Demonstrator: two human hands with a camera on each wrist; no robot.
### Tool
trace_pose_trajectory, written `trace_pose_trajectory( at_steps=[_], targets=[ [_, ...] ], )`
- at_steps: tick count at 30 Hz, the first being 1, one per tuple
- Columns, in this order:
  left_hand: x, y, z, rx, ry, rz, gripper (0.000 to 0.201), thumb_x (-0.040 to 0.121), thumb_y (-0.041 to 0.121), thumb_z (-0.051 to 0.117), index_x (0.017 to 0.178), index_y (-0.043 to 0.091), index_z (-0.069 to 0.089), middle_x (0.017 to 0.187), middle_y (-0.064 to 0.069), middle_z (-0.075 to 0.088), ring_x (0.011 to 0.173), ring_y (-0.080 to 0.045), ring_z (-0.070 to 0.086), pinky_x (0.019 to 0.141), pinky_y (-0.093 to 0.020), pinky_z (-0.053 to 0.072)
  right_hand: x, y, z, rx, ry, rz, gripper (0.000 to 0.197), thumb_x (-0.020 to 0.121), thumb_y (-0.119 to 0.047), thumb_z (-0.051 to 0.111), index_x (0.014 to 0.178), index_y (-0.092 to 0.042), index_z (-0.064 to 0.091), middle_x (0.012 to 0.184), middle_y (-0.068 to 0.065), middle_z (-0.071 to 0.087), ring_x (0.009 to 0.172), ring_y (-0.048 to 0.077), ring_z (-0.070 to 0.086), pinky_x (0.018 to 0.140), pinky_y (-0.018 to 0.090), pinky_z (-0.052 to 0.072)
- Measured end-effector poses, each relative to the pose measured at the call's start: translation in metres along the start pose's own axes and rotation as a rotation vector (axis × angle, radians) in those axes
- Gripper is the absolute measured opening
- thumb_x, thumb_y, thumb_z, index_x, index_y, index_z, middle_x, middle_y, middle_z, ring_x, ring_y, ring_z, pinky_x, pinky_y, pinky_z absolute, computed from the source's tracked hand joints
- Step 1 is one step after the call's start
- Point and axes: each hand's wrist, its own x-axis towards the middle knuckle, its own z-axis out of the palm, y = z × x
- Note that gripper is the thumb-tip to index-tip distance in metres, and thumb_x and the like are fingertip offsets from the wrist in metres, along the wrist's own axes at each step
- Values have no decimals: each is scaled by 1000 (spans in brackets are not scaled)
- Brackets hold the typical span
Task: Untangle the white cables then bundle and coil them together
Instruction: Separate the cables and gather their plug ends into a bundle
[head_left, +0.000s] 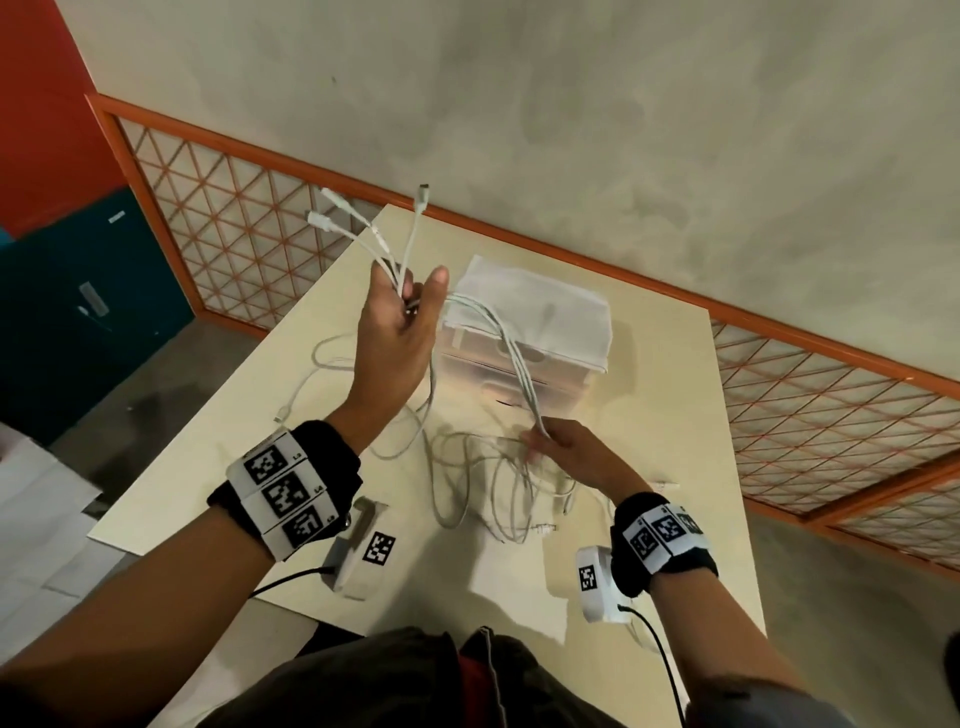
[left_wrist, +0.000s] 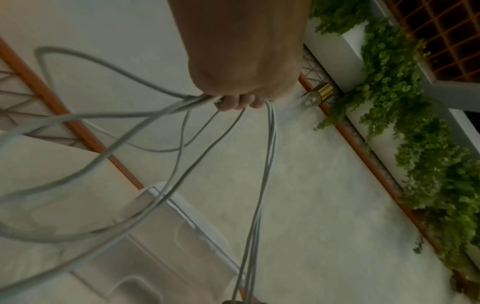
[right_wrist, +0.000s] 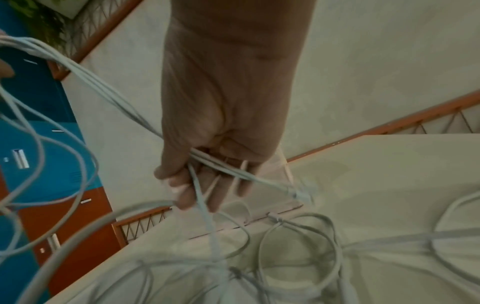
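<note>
Several white cables run from my raised left hand down to my right hand just above the table. The left hand grips the bunch near its ends, and several connectors fan out above it. In the left wrist view the curled fingers clamp the cables, which hang down in loops. The right hand has the strands across its palm, with thumb and fingers loosely around them. The rest of the cables lie tangled in loops on the cream table.
A translucent plastic drawer box stands at the back of the table, just behind the cables. An orange-framed lattice railing runs behind the table. Blue and orange cabinets are at the left.
</note>
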Motion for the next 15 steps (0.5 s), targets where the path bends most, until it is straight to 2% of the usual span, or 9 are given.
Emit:
trace_pose_trajectory(
  at_steps=[2, 4, 6, 7, 9, 11, 13, 15],
  targets=[
    [-1, -7, -2, 33, 29, -8, 31, 94, 27, 55, 76, 23, 30, 56, 12, 33, 45, -1, 33, 51, -15, 32, 3, 3, -1, -20, 56, 19, 42, 98, -36, 45, 69, -13, 63, 67, 2, 64, 61, 8, 53, 64, 18, 39],
    [-2, -15, -5, 61, 59, -34, 32, 93, 28, 57, 75, 25, 30, 51, 14, 37, 45, -2, 33, 50, -16, 32, 5, -1, -8, 42, 184, 23, 42, 101, -31, 39, 65, -16, 57, 55, -6, 64, 56, 3, 60, 62, 19, 42],
    [-2, -23, -9, 113, 92, -60, 35, 92, 26, 58, 73, 25, 29, 49, 20, 41, 45, -2, 35, 50, -15, 32, 7, -9, -20, 109, 320, -7, 37, 101, -29, 40, 66, -19, 50, 44, -6, 58, 49, 5, 63, 59, 25, 47],
    [-3, -26, -12, 140, 108, -66, 36, 92, 25, 58, 73, 25, 28, 49, 21, 42, 45, -2, 36, 51, -14, 32, 6, -15, -29, 143, 378, -23, 35, 101, -28, 41, 68, -19, 48, 44, -5, 53, 45, 8, 60, 57, 30, 48],
    [-7, -34, -18, 191, 123, -82, 38, 91, 24, 60, 72, 25, 27, 53, 15, 42, 45, -1, 37, 50, -13, 32, 2, -24, -46, 175, 454, -41, 30, 99, -26, 44, 72, -16, 47, 52, -3, 45, 39, 7, 49, 50, 29, 46],
    [-10, -40, -25, 251, 121, -107, 39, 88, 25, 63, 71, 25, 27, 58, 10, 35, 44, -1, 38, 51, -15, 33, -5, -27, -59, 137, 449, -66, 26, 96, -28, 51, 77, -10, 48, 59, -3, 42, 42, 7, 40, 46, 21, 40],
    [-12, -43, -29, 289, 102, -127, 38, 85, 24, 66, 72, 23, 30, 60, 8, 34, 45, 0, 40, 54, -21, 35, -13, -26, -62, 102, 374, -78, 24, 91, -34, 60, 80, -14, 51, 63, -6, 45, 50, 6, 38, 50, 15, 35],
    [-12, -44, -32, 342, 93, -161, 34, 81, 21, 67, 75, 17, 34, 62, 8, 37, 46, 2, 44, 59, -26, 37, -25, -22, -57, 80, 299, -48, 34, 87, -49, 59, 81, -16, 57, 64, -8, 46, 57, 6, 38, 57, 17, 32]
  ],
)
